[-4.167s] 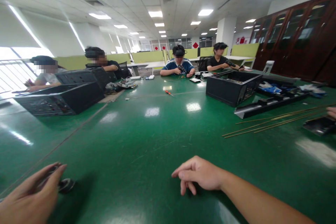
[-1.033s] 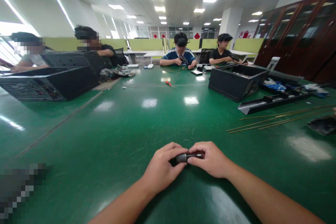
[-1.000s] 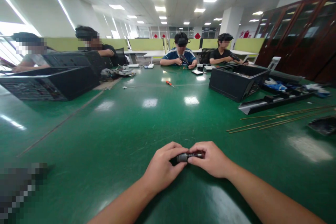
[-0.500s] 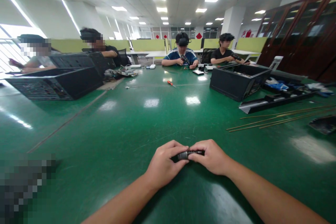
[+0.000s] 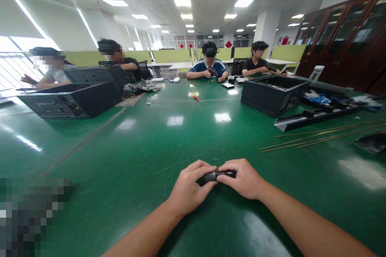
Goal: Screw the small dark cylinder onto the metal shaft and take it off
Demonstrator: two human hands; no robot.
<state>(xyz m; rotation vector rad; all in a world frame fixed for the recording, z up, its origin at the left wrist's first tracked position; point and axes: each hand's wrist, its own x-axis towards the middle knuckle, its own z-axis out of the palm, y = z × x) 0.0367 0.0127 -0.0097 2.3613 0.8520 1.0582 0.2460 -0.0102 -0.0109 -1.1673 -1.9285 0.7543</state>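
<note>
A small, dark, cylindrical tool (image 5: 211, 176) lies level between my two hands, low in the middle of the head view. It has a thick black body on the left and a narrower ribbed neck running right; its exact kind does not show. My left hand (image 5: 189, 188) is closed round the thick body, with thumb and fingers on opposite sides. Fingers of my right hand (image 5: 245, 178) pinch the narrow part and cover some of it. Both hands are just at the green table (image 5: 169, 144).
An orange-handled screwdriver (image 5: 197, 98) lies further off. Black computer cases stand at left (image 5: 102, 98) and right (image 5: 261, 98). Thin brass-coloured rods (image 5: 301, 142) and a black metal rail (image 5: 316, 115) lie at right. Several people sit across the table, one in a blue shirt (image 5: 197, 68).
Both hands keep their hold on the dark tool, with hardly any visible shift. The view has turned slightly, so the background sits a little lower and the left side further right.
</note>
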